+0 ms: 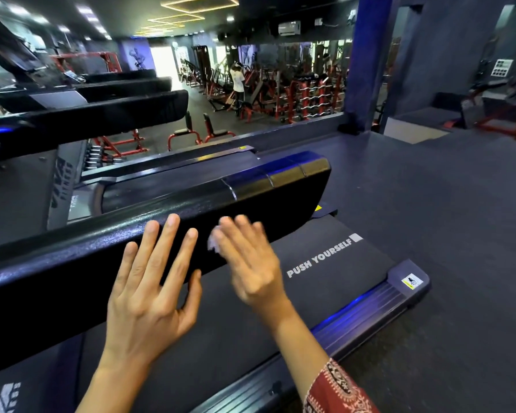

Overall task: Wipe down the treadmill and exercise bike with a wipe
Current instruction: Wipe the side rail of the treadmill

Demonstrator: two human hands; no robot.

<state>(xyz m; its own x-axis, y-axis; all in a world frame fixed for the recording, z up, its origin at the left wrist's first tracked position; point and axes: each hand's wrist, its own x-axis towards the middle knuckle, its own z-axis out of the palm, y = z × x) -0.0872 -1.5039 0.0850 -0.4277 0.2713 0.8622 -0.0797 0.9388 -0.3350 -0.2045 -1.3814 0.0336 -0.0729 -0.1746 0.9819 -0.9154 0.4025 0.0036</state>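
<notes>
We see the left hand (149, 293) flat on the treadmill handrail (72, 257), fingers spread. The right hand (250, 263) is blurred; its roughly straight fingers press a white wipe (213, 242) on the same rail, just beside the left. The treadmill belt (325, 257) lies below.

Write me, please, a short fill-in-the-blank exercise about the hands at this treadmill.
1. The right hand presses a white ____ against the black handrail.
2. The left hand rests flat on that handrail and holds ____.
3. The treadmill belt bears the words PUSH ____.
Missing words: wipe; nothing; YOURSELF.
</notes>
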